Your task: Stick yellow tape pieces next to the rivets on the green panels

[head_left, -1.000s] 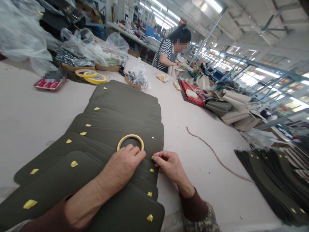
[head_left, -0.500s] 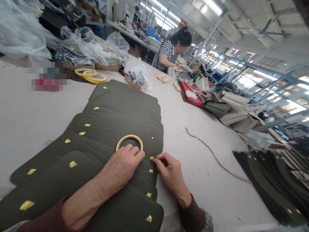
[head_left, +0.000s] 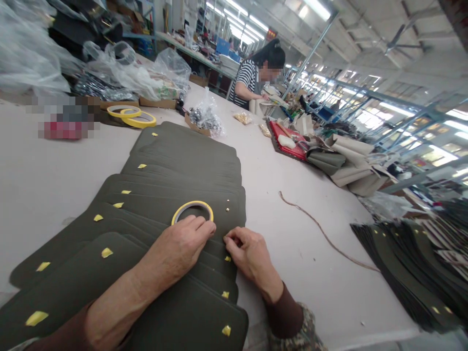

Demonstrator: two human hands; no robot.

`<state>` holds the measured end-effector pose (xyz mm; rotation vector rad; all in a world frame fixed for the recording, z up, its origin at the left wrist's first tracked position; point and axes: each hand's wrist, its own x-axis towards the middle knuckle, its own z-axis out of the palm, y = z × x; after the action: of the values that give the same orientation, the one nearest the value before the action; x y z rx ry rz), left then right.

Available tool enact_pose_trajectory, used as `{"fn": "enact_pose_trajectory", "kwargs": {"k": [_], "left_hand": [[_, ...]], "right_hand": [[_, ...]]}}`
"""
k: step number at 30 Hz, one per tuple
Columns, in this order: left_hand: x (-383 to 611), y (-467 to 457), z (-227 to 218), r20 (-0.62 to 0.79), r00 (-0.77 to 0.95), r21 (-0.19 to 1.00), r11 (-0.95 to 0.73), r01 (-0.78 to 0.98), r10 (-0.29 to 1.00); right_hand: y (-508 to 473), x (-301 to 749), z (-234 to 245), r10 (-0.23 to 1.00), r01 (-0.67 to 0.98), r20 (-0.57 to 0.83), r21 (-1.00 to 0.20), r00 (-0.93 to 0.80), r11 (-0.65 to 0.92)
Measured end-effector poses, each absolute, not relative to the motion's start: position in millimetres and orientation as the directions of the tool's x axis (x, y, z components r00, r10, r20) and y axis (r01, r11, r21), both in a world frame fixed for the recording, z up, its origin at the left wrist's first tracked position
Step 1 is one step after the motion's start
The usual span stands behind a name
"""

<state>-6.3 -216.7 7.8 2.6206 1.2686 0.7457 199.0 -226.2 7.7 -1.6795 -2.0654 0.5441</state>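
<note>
Head view: yellow tape rolls (head_left: 139,125) lie beyond green panels (head_left: 183,156).

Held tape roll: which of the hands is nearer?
Left: the left hand holds the roll by its near rim; the right hand is apart, to its right, at the panels.

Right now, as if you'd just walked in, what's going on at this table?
The person's left hand holds a tape roll over overlapping dark panels. The right hand is at their right edge, and what its fingertips cover is hidden. Yellow tape bits dot the panels, and a gold stud shows bare just beyond that hand.
</note>
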Motion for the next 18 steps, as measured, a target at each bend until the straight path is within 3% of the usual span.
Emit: {"fn": "enact_pose_trajectory", "kwargs": {"k": [4,10,18], "left_hand": [[-12.3,-215.9,8.5,0.51,0.471,0.401,-0.683,0.61,0.72],[-10.3,-215.4,5.6,0.555,0.467,0.387,-0.711,0.588,0.688],[-8.0,-217.8,3.9,0.445,0.487,0.426,-0.656,0.623,0.751]], "right_hand": [[-222.2,209.6,18.4,0.949,0.754,-0.027,-0.614,-0.315,0.233],[-223.4,196.5,25.1,0.897,0.507,0.353,-0.741,-0.264,0.441],[-215.2,179.8,18.9,0.719,0.546,0.574,-0.484,-0.392,0.684]]}}
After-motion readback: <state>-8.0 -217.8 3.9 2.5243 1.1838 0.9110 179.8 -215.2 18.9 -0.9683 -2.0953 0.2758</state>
